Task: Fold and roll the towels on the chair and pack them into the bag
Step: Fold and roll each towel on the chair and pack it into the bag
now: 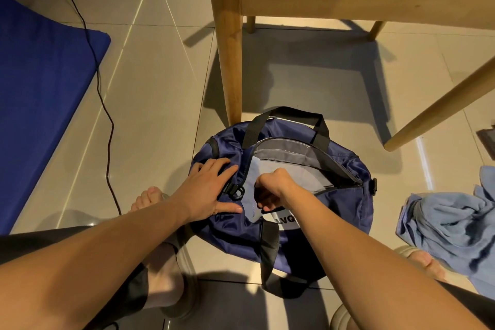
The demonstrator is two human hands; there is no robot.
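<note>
1. My left hand (211, 190) lies flat, fingers spread, and presses down the left end of the bag (334, 209).
2. My right hand (270, 190) is curled at the mouth of the bag. It seems to grip the near rim, though I can't tell whether it also pinches the pale cloth (251, 185) inside.
3. The bag sits on the floor right under both hands, just in front of the chair (227, 61). Its long axis runs left to right across me and its opening faces up.
4. A loose towel (450, 222) lies crumpled well to the right of the bag, near my right knee, apart from both hands.
5. My right hand is the nearer one, so reaching for that towel would be its job while the left steadies the bag.
</note>
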